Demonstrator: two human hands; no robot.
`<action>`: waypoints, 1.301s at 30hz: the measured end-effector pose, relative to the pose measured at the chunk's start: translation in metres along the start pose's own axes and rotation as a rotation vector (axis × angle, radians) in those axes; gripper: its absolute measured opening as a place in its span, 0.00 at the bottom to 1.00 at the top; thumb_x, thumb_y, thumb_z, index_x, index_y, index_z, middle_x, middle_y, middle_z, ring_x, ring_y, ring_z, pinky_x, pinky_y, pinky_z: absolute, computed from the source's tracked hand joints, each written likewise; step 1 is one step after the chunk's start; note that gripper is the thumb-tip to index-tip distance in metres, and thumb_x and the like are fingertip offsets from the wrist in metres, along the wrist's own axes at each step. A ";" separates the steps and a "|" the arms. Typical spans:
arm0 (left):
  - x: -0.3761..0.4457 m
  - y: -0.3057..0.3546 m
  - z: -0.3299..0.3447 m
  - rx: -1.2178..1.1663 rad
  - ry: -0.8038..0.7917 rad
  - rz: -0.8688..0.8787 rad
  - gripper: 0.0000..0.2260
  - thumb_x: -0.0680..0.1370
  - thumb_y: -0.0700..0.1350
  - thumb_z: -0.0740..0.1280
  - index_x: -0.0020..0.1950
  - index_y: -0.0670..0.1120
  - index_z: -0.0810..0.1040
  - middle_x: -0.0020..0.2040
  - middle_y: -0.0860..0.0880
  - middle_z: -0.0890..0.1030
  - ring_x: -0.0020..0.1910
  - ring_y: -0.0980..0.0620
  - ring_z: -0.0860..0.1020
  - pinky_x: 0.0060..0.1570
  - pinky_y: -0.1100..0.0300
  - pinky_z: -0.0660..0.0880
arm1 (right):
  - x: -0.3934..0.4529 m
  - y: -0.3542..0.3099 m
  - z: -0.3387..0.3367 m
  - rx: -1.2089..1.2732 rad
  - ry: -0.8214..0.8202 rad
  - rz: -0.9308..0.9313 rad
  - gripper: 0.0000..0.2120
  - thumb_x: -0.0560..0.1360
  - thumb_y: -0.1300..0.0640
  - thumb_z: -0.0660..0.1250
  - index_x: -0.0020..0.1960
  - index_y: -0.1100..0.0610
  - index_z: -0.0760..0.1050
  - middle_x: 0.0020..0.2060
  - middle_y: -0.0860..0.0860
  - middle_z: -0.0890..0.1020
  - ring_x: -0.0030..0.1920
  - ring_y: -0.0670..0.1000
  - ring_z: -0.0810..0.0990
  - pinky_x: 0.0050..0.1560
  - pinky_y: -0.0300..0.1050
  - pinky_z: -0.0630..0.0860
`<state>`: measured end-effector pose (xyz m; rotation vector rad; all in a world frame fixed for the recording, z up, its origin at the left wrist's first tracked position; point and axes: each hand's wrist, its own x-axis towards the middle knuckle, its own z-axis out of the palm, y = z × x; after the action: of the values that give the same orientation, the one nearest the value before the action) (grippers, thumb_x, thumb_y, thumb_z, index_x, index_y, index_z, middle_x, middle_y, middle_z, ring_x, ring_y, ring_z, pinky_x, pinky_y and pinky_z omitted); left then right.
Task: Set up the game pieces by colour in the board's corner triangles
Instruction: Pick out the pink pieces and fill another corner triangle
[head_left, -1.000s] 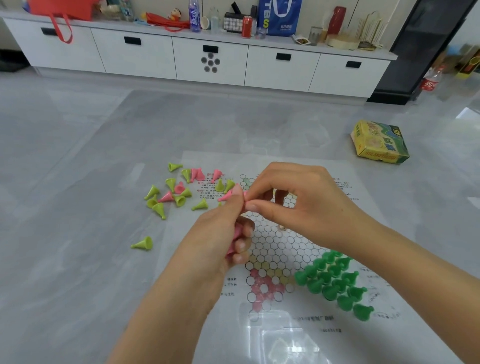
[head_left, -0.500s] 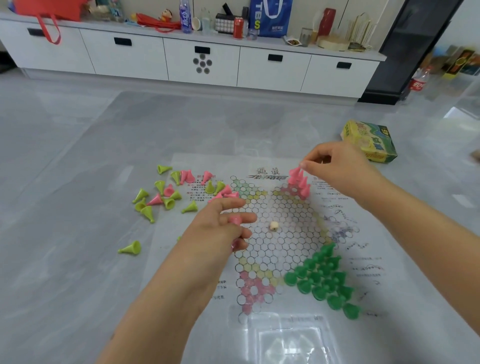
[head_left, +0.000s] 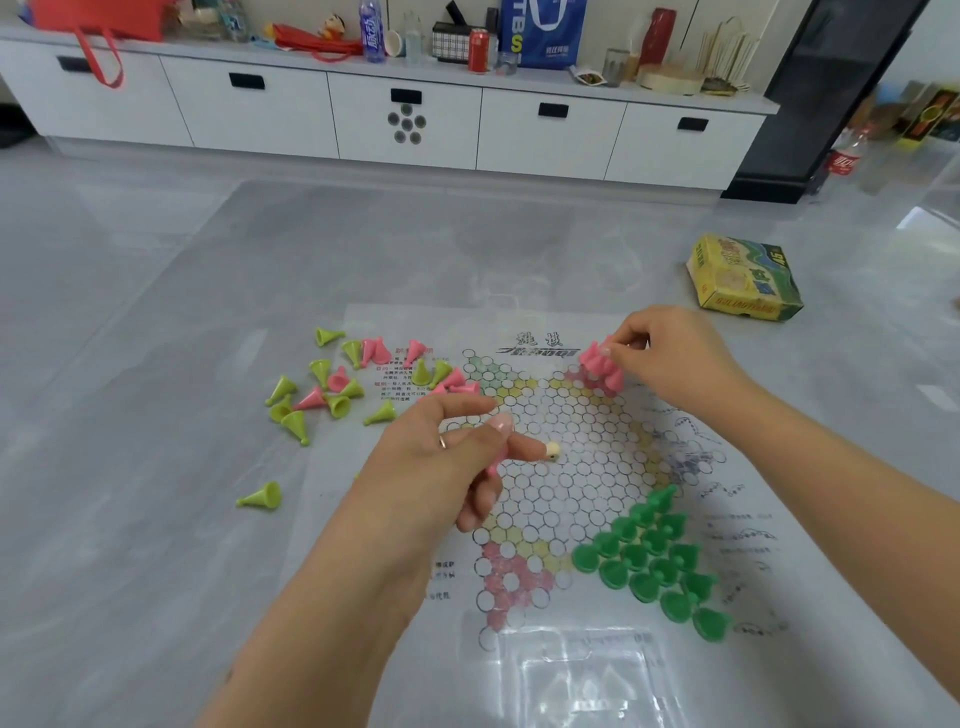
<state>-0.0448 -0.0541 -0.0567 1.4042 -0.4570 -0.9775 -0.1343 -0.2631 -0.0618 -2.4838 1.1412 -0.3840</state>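
Pinching a pink piece atop the far pink cluster, right hand; left hand clutches spare pink pieces mid-board.

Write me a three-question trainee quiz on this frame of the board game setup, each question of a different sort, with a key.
1. True or false: the dark green pieces stand packed in the board's near right triangle.
2. Multiple choice: what is the right hand doing? A) resting flat on the floor B) setting a pink piece among the pink group at the far right triangle C) lifting the yellow box
3. Fill in: the loose heap left of the board mixes pink pieces with ____ ones.

Key: 1 true; 2 B; 3 lime green. The left hand holds spare pink pieces.
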 end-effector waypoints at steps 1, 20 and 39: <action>0.001 -0.001 0.000 -0.006 0.017 0.000 0.06 0.77 0.40 0.63 0.54 0.46 0.73 0.35 0.50 0.84 0.22 0.58 0.67 0.20 0.68 0.65 | 0.000 0.000 0.000 -0.002 0.000 -0.001 0.07 0.74 0.60 0.65 0.38 0.54 0.77 0.29 0.42 0.75 0.28 0.37 0.72 0.27 0.22 0.64; 0.007 -0.005 -0.002 -0.057 0.083 -0.012 0.11 0.78 0.30 0.57 0.49 0.43 0.75 0.45 0.47 0.83 0.27 0.58 0.73 0.27 0.68 0.71 | 0.002 0.005 0.010 -0.088 0.032 -0.066 0.06 0.72 0.62 0.66 0.41 0.58 0.81 0.30 0.40 0.71 0.29 0.38 0.72 0.31 0.29 0.61; 0.004 -0.003 -0.004 -0.009 0.089 0.022 0.07 0.77 0.44 0.63 0.45 0.43 0.78 0.33 0.52 0.83 0.25 0.59 0.70 0.25 0.69 0.69 | -0.007 -0.003 -0.010 -0.066 0.139 -0.168 0.09 0.76 0.56 0.64 0.44 0.57 0.81 0.36 0.47 0.77 0.32 0.39 0.71 0.34 0.26 0.64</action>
<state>-0.0404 -0.0539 -0.0614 1.4257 -0.4012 -0.8946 -0.1406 -0.2587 -0.0526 -2.6557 1.0139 -0.5836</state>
